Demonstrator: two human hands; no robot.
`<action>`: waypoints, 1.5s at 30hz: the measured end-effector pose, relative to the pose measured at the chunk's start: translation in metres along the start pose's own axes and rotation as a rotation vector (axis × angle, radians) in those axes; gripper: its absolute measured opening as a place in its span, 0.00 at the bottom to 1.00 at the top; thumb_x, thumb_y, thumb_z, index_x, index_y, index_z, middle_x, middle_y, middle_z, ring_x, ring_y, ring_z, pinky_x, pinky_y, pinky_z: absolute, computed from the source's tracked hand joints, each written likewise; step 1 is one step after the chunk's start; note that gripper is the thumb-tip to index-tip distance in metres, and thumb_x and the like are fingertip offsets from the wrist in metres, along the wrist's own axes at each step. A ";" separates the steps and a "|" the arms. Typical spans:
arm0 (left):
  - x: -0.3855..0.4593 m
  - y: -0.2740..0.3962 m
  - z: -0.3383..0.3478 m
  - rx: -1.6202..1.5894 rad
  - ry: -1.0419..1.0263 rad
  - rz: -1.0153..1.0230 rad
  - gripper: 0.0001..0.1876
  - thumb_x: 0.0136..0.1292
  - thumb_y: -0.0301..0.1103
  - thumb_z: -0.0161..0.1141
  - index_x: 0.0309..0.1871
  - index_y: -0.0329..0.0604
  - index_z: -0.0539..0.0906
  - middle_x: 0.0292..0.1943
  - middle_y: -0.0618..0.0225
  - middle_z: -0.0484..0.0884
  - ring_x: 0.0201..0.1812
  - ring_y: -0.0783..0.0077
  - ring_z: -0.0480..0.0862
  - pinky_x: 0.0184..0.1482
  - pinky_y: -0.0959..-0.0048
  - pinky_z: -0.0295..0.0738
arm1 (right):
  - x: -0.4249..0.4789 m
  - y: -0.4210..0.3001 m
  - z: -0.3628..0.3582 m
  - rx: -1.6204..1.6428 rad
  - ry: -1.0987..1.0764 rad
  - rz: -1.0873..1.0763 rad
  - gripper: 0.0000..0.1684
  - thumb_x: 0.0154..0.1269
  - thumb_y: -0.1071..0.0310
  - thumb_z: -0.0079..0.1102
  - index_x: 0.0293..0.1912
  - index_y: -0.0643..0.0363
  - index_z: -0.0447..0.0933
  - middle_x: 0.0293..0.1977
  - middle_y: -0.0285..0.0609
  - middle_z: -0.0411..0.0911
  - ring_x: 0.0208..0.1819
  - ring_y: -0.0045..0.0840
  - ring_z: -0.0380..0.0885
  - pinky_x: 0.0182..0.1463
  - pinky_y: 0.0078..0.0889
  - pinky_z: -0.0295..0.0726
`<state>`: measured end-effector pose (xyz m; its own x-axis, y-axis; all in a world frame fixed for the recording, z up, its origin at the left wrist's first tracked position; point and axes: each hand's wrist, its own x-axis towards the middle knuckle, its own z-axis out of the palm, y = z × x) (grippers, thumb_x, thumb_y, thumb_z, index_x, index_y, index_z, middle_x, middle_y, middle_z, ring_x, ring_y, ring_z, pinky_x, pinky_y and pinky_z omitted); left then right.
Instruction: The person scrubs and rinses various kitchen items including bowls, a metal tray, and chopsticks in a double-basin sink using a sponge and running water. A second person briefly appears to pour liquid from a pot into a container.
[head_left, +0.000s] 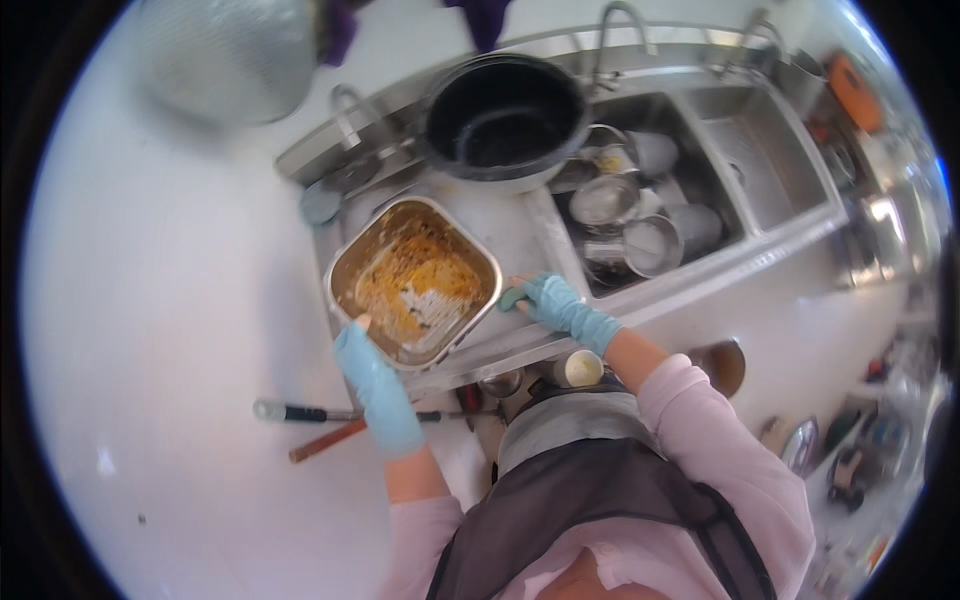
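A square metal pan with rounded corners rests on the steel drainboard of a sink unit. Orange and brown food residue coats its inside, with a paler scraped patch at the bottom. My left hand, in a light blue glove, grips the pan's near left rim with the thumb over the edge. To the right of the pan, my right hand wears a matching glove. Its fingers are on a green scrubbing pad low against the drainboard, apart from the pan.
A large black basin stands behind the pan. Several metal bowls and cups fill the middle sink; another sink basin lies beyond. Faucets line the back. Long handles and a white cup are below the front edge.
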<state>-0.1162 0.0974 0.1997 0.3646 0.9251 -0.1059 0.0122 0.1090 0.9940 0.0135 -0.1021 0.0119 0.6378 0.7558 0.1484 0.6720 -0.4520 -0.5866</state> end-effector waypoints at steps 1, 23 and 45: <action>0.000 -0.010 0.001 -0.067 -0.063 -0.083 0.14 0.49 0.30 0.53 0.36 0.29 0.77 0.32 0.60 0.77 0.33 0.68 0.76 0.37 0.73 0.71 | -0.012 0.013 -0.001 0.003 0.277 -0.083 0.16 0.58 0.65 0.47 0.46 0.48 0.73 0.38 0.40 0.77 0.42 0.35 0.74 0.46 0.37 0.70; -0.150 -0.084 0.312 -0.201 -0.429 -0.412 0.16 0.57 0.22 0.50 0.50 0.30 0.72 0.39 0.62 0.78 0.36 0.76 0.78 0.40 0.82 0.72 | 0.187 0.289 -0.302 -0.489 -0.068 0.211 0.22 0.58 0.50 0.44 0.34 0.58 0.78 0.33 0.48 0.78 0.37 0.39 0.77 0.42 0.39 0.74; -0.181 -0.097 0.344 -0.177 -0.096 -0.613 0.11 0.54 0.27 0.54 0.39 0.31 0.77 0.33 0.58 0.79 0.32 0.68 0.79 0.37 0.73 0.76 | 0.216 0.320 -0.260 -0.836 -0.331 -0.363 0.10 0.52 0.69 0.52 0.34 0.54 0.81 0.33 0.39 0.80 0.36 0.31 0.78 0.33 0.35 0.70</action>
<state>0.1365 -0.2059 0.1320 0.4218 0.6400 -0.6423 0.0943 0.6736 0.7331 0.4642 -0.2064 0.0636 0.2867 0.9530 -0.0978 0.9392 -0.2595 0.2249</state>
